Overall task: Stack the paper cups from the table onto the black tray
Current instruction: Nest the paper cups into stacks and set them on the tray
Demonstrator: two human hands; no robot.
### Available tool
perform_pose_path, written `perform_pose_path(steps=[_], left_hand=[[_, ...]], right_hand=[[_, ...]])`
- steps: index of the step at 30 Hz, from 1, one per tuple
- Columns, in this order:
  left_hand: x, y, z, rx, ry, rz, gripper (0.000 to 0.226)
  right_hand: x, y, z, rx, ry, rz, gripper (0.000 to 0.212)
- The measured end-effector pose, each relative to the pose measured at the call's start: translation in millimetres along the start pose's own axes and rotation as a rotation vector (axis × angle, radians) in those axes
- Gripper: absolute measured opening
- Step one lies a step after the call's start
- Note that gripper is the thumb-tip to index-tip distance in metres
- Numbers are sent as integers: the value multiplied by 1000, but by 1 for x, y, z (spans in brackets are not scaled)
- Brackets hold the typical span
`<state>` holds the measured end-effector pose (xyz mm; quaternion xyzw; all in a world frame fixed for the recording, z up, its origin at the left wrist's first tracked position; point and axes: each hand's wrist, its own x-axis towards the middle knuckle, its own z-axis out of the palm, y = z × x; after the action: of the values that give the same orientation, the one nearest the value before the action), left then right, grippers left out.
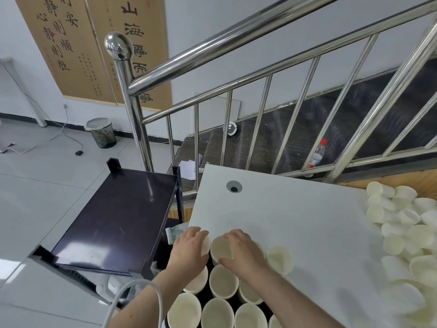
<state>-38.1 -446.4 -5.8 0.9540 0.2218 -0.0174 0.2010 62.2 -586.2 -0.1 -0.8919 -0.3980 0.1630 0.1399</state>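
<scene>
Several cream paper cups (223, 281) stand upright in close rows on the black tray (205, 295) at the bottom centre, by the near left corner of the white table (295, 221). My left hand (189, 250) curls round a paper cup (206, 245) at the far end of the rows. Beside it, my right hand (243, 253) holds the rim of another upright cup (221, 248), with thumb and fingers on either side. A loose pile of paper cups (406, 233) lies on the table's right side.
A dark glossy cart shelf (118, 221) stands left of the table. A steel stair railing (212, 55) runs behind, with a plastic bottle (316, 153) on the stairs. The table has a cable hole (234, 187). A waste bin (101, 132) sits on the tiled floor.
</scene>
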Motion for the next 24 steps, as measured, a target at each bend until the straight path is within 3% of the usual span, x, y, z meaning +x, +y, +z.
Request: perform_pose_path(steps=[10,24], left_hand=[[-22,55,-1,-45,46,52,54],[-84,214,36,-60,30,192,52]], right_hand=[[-47,32,-33,12,62,12,59],[-199,144,-87,-21,144,86,55]])
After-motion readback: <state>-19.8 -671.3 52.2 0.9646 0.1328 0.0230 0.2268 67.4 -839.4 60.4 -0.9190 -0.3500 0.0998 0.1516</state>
